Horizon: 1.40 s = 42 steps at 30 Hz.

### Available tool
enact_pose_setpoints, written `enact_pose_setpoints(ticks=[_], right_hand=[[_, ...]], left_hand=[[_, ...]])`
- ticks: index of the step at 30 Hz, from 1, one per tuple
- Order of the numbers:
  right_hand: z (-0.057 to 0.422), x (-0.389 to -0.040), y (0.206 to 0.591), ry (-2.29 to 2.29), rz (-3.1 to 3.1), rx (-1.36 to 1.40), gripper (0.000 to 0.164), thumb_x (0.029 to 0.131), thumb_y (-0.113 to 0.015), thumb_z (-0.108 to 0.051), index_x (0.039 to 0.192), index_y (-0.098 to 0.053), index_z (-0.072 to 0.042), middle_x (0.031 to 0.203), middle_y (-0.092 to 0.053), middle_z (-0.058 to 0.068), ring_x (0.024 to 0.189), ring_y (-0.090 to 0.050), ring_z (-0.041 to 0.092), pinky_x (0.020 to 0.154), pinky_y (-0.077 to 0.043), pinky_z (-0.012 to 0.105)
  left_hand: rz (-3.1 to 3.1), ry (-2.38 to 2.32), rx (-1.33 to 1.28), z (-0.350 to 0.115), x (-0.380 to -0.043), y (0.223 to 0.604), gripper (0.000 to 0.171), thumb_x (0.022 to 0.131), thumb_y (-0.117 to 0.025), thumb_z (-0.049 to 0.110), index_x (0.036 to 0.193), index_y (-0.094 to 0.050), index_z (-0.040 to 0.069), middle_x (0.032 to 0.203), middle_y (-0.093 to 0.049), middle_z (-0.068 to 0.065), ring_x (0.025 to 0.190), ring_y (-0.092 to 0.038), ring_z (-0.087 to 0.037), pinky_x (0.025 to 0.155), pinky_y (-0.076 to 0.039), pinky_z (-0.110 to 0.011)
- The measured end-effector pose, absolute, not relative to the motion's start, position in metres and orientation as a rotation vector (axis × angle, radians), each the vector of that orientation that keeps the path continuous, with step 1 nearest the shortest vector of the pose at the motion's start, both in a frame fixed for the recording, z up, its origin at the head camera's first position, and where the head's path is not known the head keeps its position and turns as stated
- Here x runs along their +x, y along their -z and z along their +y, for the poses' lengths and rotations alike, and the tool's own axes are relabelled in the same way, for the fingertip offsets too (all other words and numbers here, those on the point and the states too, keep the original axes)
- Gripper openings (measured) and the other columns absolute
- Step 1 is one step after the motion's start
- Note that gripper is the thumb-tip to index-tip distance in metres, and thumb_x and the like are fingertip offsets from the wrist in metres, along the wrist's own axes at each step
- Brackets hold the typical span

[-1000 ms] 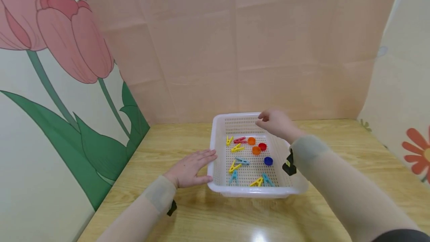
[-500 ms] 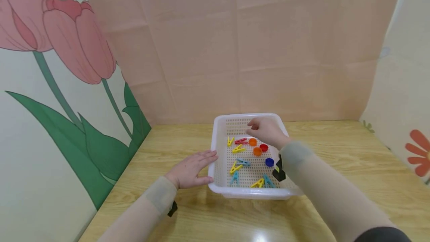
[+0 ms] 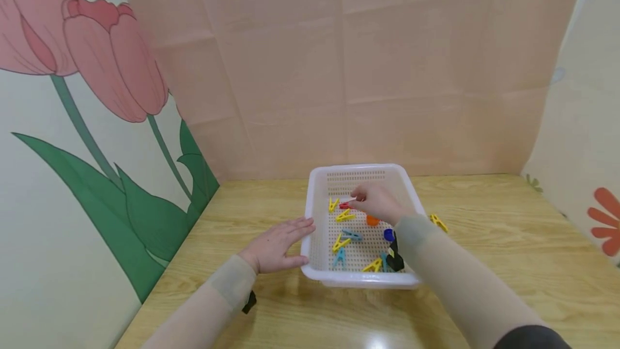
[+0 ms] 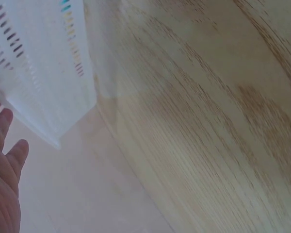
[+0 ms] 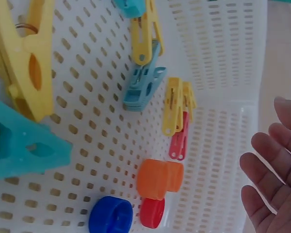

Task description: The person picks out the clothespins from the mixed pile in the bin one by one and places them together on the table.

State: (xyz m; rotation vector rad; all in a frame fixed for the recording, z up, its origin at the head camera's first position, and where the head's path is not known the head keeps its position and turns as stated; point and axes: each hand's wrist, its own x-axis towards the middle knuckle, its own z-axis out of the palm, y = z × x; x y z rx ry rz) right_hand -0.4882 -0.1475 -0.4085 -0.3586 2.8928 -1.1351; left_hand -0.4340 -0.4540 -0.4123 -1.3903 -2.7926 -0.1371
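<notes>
A white perforated plastic basket (image 3: 360, 279) stands on the table, with yellow, blue and pinkish-red clothespins and several small round caps lying in it. My left hand (image 3: 281, 245) lies with straight fingers against the basket's left rim. Over the far part of the basket hovers my right hand (image 3: 378, 202), fingers loosely bent, near the red clothespin (image 3: 345, 206). The right wrist view shows its fingers apart and holding nothing, above the orange caps (image 5: 153, 179), a red cap (image 5: 152, 212) and a blue cap (image 5: 110, 215). Yellow clothespins (image 3: 345, 216) lie close by.
A yellow clothespin (image 3: 438, 223) lies on the wooden table (image 3: 504, 220), right of the basket and beside my right forearm. Behind the table hangs a plain beige sheet (image 3: 368, 69). A wall painted with tulips (image 3: 106, 58) borders the left side.
My right hand has moved left and lower, from the basket's far right rim to over the red clothespin. The forearm has uncovered the yellow clothespin outside. My left hand stays put.
</notes>
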Motion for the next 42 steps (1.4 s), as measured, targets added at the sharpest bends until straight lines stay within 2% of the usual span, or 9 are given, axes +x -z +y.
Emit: enact_pose_setpoints(ticks=[8,14,21,26,32,34,39,42], right_hand=[[-0.155,-0.491,0.422,1.011,2.806,-0.398,0.027,0.089,-0.07,-0.025,0.111,-0.067,-0.009,0.102,-0.068,0.003,0.087,-0.062,0.019,0.073,-0.055,0.037],[-0.158,-0.492,0.432,0.807,2.84,-0.488,0.032,0.085,-0.073,-0.027,0.11,-0.069,-0.007,0.094,-0.067,-0.001,0.087,-0.06,0.016,0.086,-0.05,0.041],[-0.158,-0.493,0.439,0.669,2.782,-0.447,0.03,0.084,-0.074,-0.025,0.112,-0.069,-0.013,0.094,-0.064,-0.003,0.088,-0.057,0.016,0.085,-0.048,0.042],[-0.158,-0.496,0.444,0.655,2.705,-0.362,0.039,0.081,-0.077,-0.022,0.118,-0.067,-0.019,0.096,-0.062,-0.004,0.09,-0.056,0.017,0.086,-0.048,0.041],[-0.161,-0.496,0.448,0.574,2.692,-0.371,0.049,0.075,-0.083,-0.022,0.121,-0.066,-0.02,0.096,-0.063,-0.003,0.091,-0.057,0.018,0.091,-0.048,0.046],[-0.161,-0.496,0.449,0.551,2.703,-0.379,0.045,0.075,-0.083,-0.022,0.117,-0.068,-0.021,0.095,-0.064,-0.004,0.091,-0.057,0.018,0.092,-0.048,0.046],[-0.16,-0.496,0.451,0.5,2.751,-0.38,0.022,0.078,-0.079,-0.016,0.097,-0.073,-0.026,0.093,-0.064,-0.008,0.09,-0.056,0.017,0.094,-0.046,0.046],[-0.159,-0.496,0.449,0.503,2.782,-0.386,0.021,0.083,-0.072,-0.007,0.096,-0.074,-0.023,0.094,-0.065,-0.006,0.091,-0.056,0.017,0.093,-0.046,0.046]], left_hand=[[-2.781,0.166,-1.397,-0.453,-0.433,0.411,0.077,0.092,-0.046,0.061,0.152,-0.03,0.014,0.159,-0.022,0.0,0.145,-0.018,-0.015,0.116,-0.022,-0.041],[-2.788,0.17,-1.397,-0.453,-0.433,0.411,0.076,0.092,-0.049,0.058,0.152,-0.031,0.014,0.159,-0.022,0.0,0.145,-0.019,-0.015,0.116,-0.022,-0.04],[-2.806,0.176,-1.388,-0.452,-0.433,0.411,0.076,0.092,-0.049,0.059,0.152,-0.031,0.015,0.159,-0.021,0.001,0.145,-0.019,-0.015,0.116,-0.022,-0.041],[-2.813,0.183,-1.383,-0.452,-0.433,0.41,0.076,0.092,-0.05,0.058,0.152,-0.03,0.015,0.159,-0.021,0.001,0.145,-0.018,-0.015,0.115,-0.022,-0.041],[-2.817,0.215,-1.386,-0.452,-0.433,0.411,0.074,0.092,-0.054,0.053,0.152,-0.031,0.014,0.159,-0.021,0.001,0.145,-0.018,-0.015,0.115,-0.023,-0.042],[-2.816,0.218,-1.387,-0.452,-0.433,0.411,0.074,0.092,-0.055,0.052,0.152,-0.031,0.014,0.159,-0.02,0.002,0.145,-0.018,-0.015,0.115,-0.023,-0.042],[-2.808,0.228,-1.394,-0.452,-0.433,0.411,0.074,0.092,-0.056,0.051,0.151,-0.031,0.014,0.159,-0.021,0.001,0.145,-0.017,-0.015,0.115,-0.023,-0.042],[-2.812,0.229,-1.393,-0.452,-0.433,0.41,0.074,0.092,-0.055,0.051,0.152,-0.03,0.015,0.159,-0.02,0.001,0.145,-0.017,-0.015,0.115,-0.024,-0.042]])
